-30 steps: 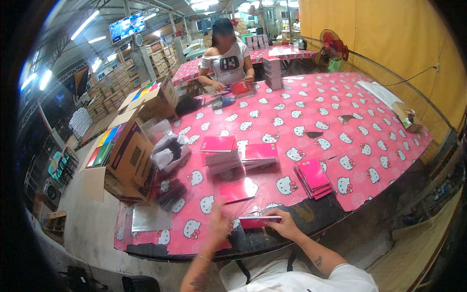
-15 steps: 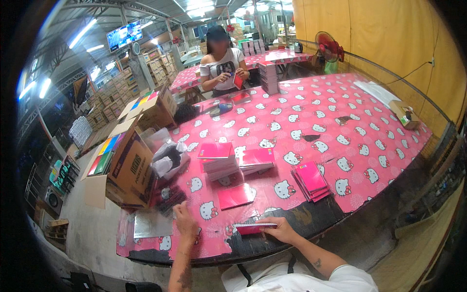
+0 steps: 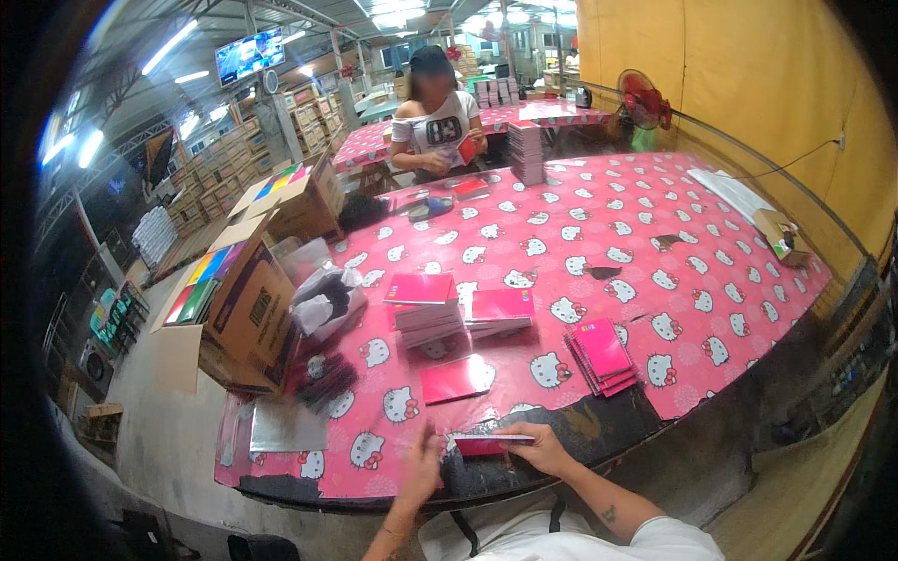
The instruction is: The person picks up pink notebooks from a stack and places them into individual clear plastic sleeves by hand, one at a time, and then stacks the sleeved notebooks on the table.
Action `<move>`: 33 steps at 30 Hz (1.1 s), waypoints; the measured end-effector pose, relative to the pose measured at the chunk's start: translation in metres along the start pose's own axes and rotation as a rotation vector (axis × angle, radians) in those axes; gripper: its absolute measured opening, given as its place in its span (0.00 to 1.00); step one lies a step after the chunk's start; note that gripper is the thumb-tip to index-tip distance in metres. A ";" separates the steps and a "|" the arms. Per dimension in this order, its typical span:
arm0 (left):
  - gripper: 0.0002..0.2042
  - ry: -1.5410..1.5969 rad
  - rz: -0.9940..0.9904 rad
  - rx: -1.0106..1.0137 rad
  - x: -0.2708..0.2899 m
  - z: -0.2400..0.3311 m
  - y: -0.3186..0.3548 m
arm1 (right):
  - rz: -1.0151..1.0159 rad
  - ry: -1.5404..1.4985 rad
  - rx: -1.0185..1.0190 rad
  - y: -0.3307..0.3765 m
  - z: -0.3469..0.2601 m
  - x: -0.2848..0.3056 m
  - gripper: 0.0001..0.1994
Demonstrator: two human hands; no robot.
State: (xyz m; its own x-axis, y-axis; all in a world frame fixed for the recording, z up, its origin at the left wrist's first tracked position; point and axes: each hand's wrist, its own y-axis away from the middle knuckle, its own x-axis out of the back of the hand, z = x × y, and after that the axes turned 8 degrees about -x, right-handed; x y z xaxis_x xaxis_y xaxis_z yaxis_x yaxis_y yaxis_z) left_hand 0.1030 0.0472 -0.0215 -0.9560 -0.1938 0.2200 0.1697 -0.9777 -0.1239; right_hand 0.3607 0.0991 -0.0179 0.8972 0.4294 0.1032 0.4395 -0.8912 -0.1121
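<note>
At the table's near edge my right hand [image 3: 543, 453] grips a thin pink-covered notebook [image 3: 479, 447], held nearly edge-on. My left hand [image 3: 423, 467] is beside the notebook's left end, fingers drawn together; anything thin between them is too blurred to make out. Just beyond lies a pink notebook [image 3: 456, 379] with a glossy cover. Two piles of pink notebooks, a left pile [image 3: 423, 313] and a right pile [image 3: 499, 309], stand behind it. Spiral-bound pink notebooks [image 3: 601, 355] are stacked to the right. Dark wire binding coils [image 3: 325, 381] lie heaped at the left, near a clear plastic-like sheet [image 3: 288, 427].
Open cartons [image 3: 245, 323] with colourful notebooks line the left edge, beside a plastic bag [image 3: 325, 297]. Across the patterned pink table [image 3: 580, 229], a person [image 3: 438, 126] handles a red notebook near a tall stack [image 3: 526, 154]. A red fan [image 3: 644, 98] stands at the far right.
My left hand has moved right, from beside the dark coils to the held notebook's left end. My right hand keeps its grip on the notebook. The view has shifted slightly.
</note>
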 end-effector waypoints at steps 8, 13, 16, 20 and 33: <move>0.12 -0.398 -0.018 -0.406 -0.003 0.072 0.018 | -0.088 -0.120 -0.128 -0.002 -0.001 -0.002 0.14; 0.11 -0.473 0.086 -0.377 -0.002 0.065 0.031 | -0.050 -0.110 -0.118 0.001 -0.001 -0.007 0.13; 0.10 -0.558 0.094 -0.420 -0.002 0.062 0.030 | -0.067 -0.141 -0.164 0.000 0.001 -0.006 0.13; 0.09 -0.576 0.139 -0.464 -0.001 0.061 0.027 | -0.033 -0.059 -0.101 -0.003 -0.001 -0.008 0.12; 0.09 -0.351 0.087 -0.355 0.002 0.061 0.022 | -0.018 -0.124 -0.197 -0.004 -0.012 -0.011 0.13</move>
State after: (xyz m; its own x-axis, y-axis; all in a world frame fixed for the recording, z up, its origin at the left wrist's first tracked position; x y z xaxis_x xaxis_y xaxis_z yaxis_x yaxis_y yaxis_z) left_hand 0.1194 0.0203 0.0349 -0.7934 -0.3489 0.4988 0.0955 -0.8806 -0.4641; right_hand 0.3486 0.0966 -0.0068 0.8932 0.4492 -0.0199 0.4491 -0.8894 0.0854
